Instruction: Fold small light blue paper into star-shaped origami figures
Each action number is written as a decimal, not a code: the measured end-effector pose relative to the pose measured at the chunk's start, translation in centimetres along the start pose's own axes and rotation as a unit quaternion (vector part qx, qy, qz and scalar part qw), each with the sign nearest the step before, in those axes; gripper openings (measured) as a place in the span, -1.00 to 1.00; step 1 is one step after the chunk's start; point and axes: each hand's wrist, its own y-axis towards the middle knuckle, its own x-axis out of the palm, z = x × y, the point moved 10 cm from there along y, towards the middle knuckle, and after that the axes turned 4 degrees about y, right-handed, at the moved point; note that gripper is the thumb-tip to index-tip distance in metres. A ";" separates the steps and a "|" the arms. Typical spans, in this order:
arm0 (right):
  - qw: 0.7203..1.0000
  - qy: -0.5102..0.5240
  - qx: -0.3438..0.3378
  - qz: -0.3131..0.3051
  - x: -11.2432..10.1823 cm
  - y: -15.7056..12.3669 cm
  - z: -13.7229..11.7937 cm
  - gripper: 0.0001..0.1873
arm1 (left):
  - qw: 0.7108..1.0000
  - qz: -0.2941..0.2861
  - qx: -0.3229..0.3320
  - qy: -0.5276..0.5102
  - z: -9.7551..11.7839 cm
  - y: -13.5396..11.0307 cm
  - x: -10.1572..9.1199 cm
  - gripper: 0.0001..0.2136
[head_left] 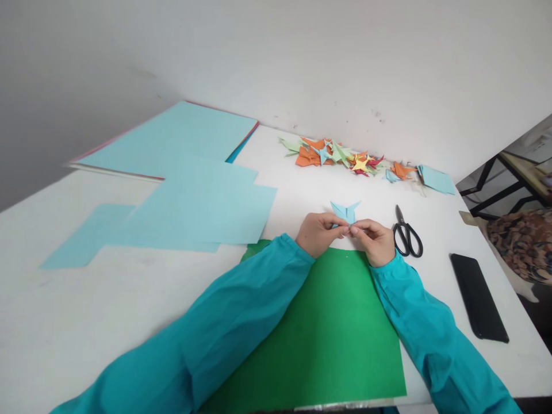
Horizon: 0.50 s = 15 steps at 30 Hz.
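Note:
A light blue folded paper figure (345, 213) with two pointed tips is pinched between both hands, just past the far edge of a green sheet (336, 322). My left hand (318, 233) is closed, thumb and fingertips gripping the near left part of the paper. Opposite it, my right hand (374, 240) pinches the near right part, and the fingertips of the two hands meet. The lower part of the figure is hidden behind the fingers. Close to the right hand lies a pair of black-handled scissors (404, 234), blades pointing away.
Several light blue sheets (194, 207) overlap on the left, beside a large paper stack (181, 135). Colourful folded paper figures (330, 154) lie along the wall. At the back right sit small blue squares (436, 179). A black phone (478, 296) rests near the right table edge.

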 end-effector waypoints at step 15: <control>0.998 0.053 0.026 0.038 -0.6 0.1 0.9 -0.72 | 0.999 0.038 0.019 0.020 0.1 0.1 -0.7 -0.91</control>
